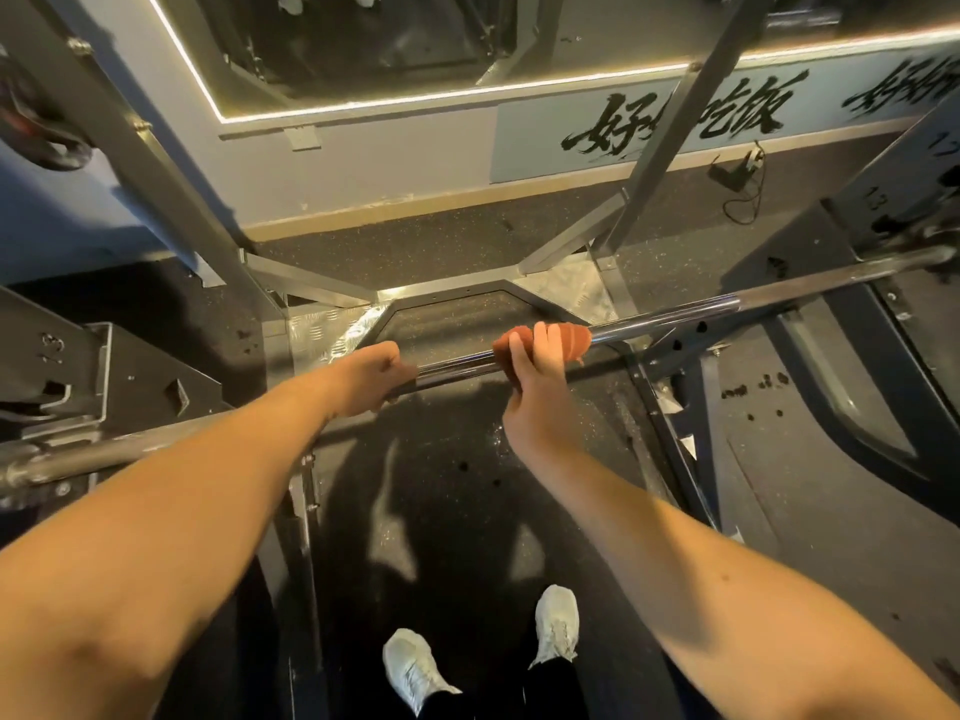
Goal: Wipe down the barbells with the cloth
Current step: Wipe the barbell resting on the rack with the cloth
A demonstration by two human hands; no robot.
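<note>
A long steel barbell runs across the rack from lower left to upper right at about waist height. My left hand grips the bar left of its middle, fingers curled round it. My right hand holds a reddish-orange cloth wrapped round the bar just right of the left hand, fingers and thumb curled over cloth and bar. The bare bar between the two hands shines.
Grey uprights of the squat rack stand left and right of me, with a rear post. Dark rubber floor lies below, with my two pale shoes. A mirror wall and a small black cable device are behind the rack.
</note>
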